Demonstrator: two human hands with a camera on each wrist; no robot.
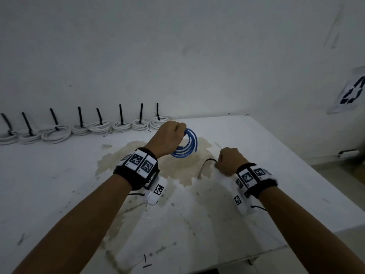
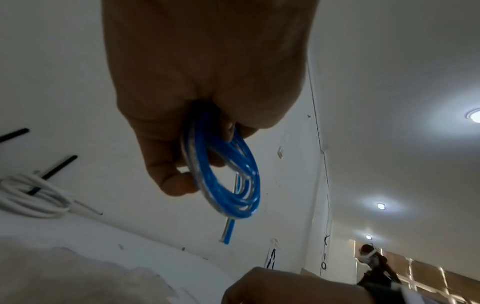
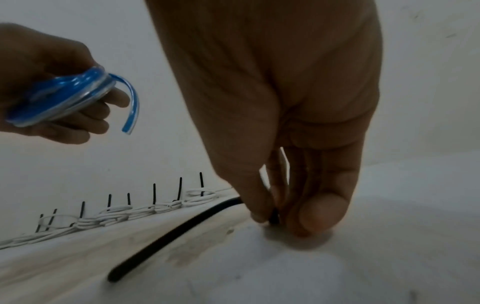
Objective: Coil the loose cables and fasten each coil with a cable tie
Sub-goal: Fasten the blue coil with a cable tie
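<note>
My left hand [image 1: 171, 135] grips a coiled blue cable [image 1: 188, 144] above the table's stained middle; the coil [image 2: 228, 181] hangs from my curled fingers [image 2: 168, 174], with one loose end sticking out. In the right wrist view the same blue coil [image 3: 59, 96] shows at the upper left. My right hand [image 1: 227, 161] is down on the white table [image 1: 59, 184], fingertips [image 3: 259, 216] pinching one end of a black cable tie [image 3: 176, 232] that lies on the surface. The tie [image 1: 203, 167] curves to the left of that hand.
Several white cable coils [image 1: 98, 127], each bound with a black tie standing upright, line the table's back edge against the wall. Short black offcuts [image 1: 147, 265] lie near the front edge. A sheet with a recycling symbol [image 1: 351, 91] hangs at the right.
</note>
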